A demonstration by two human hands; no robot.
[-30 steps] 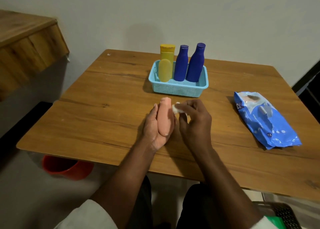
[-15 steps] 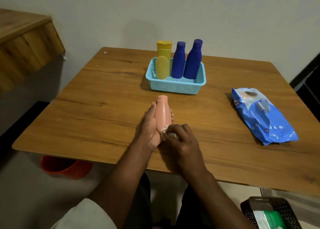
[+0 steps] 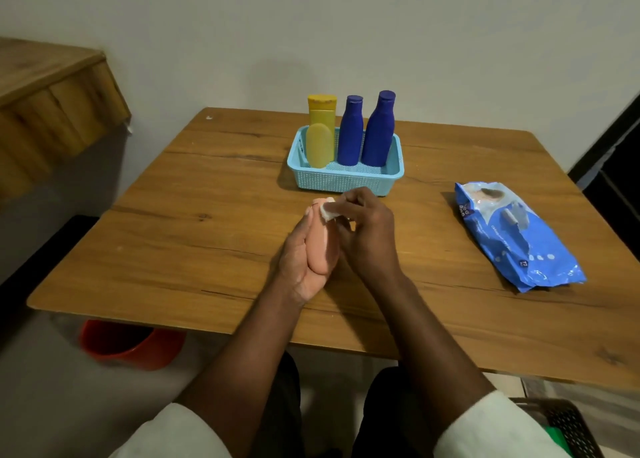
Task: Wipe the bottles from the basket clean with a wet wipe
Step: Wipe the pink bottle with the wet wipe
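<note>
A person's left hand (image 3: 298,260) cradles a peach bottle (image 3: 322,241) over a wooden table (image 3: 207,229), fingers curled round it, while the right hand (image 3: 367,229) pinches a white wipe (image 3: 328,212) against the bottle's top end. Just behind, a light-blue basket (image 3: 343,180) holds two yellow bottles (image 3: 320,128) and two dark-blue bottles (image 3: 379,128) (all upright). A blue wipes pack (image 3: 512,236) lies to the right, well apart.

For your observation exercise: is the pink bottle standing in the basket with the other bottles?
No, the pink bottle lies in the left hand in front of the basket.
</note>
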